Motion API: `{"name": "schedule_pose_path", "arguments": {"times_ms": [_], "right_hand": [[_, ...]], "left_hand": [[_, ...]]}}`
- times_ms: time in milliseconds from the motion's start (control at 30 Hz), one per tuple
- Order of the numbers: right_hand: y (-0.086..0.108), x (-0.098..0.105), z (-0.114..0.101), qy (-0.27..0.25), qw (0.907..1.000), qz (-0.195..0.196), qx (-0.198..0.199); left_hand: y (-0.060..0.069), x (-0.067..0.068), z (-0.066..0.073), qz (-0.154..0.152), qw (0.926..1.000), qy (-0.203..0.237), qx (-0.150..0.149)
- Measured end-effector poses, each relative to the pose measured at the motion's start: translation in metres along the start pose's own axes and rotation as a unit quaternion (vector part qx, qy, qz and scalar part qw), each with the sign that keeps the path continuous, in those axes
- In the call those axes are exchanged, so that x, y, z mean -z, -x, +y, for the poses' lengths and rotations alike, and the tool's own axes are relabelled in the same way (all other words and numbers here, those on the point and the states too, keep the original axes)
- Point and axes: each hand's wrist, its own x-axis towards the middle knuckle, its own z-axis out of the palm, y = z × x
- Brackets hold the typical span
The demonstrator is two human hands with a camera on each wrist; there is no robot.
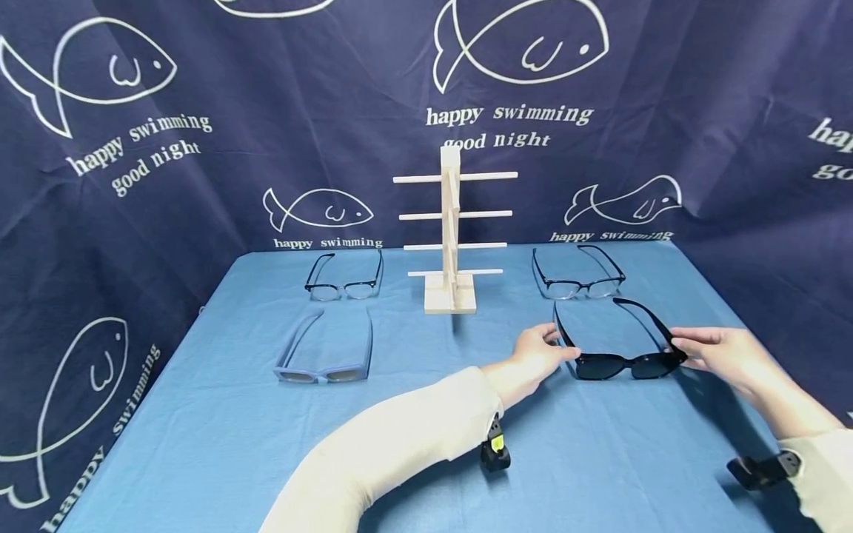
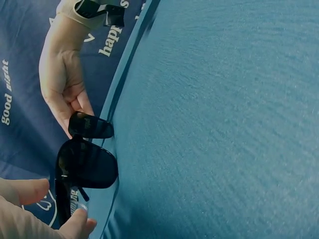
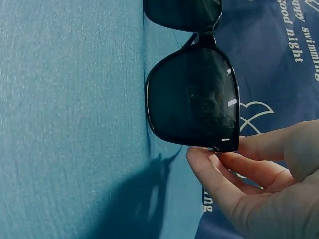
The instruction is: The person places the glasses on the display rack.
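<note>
Black sunglasses [image 1: 626, 366] with dark lenses are at the right of the blue table, temples pointing to the back. My right hand [image 1: 726, 357] pinches their right hinge corner between thumb and fingers; the right wrist view shows the fingertips at the edge of the frame [image 3: 192, 97]. At the left corner, my left hand [image 1: 536, 357] has its thumb and fingers around the temple. The left wrist view shows that hand [image 2: 37, 214] beside the sunglasses [image 2: 89, 164]; whether it presses firmly there I cannot tell.
A wooden rack [image 1: 450, 222] with several pegs stands at the back middle. Clear-lens glasses lie behind the sunglasses [image 1: 580, 287] and at the back left [image 1: 343, 290]. Blue-framed sunglasses [image 1: 323, 374] lie at the left. A printed navy cloth [image 1: 333, 96] hangs behind the table [image 1: 266, 444].
</note>
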Motion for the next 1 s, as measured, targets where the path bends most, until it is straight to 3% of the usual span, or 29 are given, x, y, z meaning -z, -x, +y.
{"name": "schedule_pose_path", "arguments": {"times_ms": [33, 267, 533, 767, 867, 1000], "right_hand": [[0.0, -0.001, -0.001, -0.013, 0.9999, 0.0, 0.0], [-0.034, 0.009, 0.058, -0.128, 0.9918, -0.011, 0.0], [-0.016, 0.001, 0.03, -0.186, 0.9823, -0.019, 0.003], [-0.004, -0.002, 0.006, -0.181, 0.9833, -0.016, 0.017], [-0.005, -0.002, 0.006, -0.172, 0.9849, -0.009, 0.013], [-0.016, 0.002, 0.023, -0.165, 0.9862, 0.001, 0.001]], "left_hand": [[0.001, 0.0, 0.001, 0.004, 1.0, 0.0, 0.002], [0.002, -0.003, 0.0, 0.006, 0.9999, 0.016, -0.002], [0.001, -0.006, -0.007, 0.012, 0.9995, 0.03, -0.002], [0.001, -0.005, -0.004, 0.013, 0.9996, 0.024, -0.002], [0.002, -0.003, 0.0, 0.013, 0.9998, 0.015, -0.003], [0.004, 0.0, 0.005, 0.011, 0.9999, 0.01, -0.006]]}}
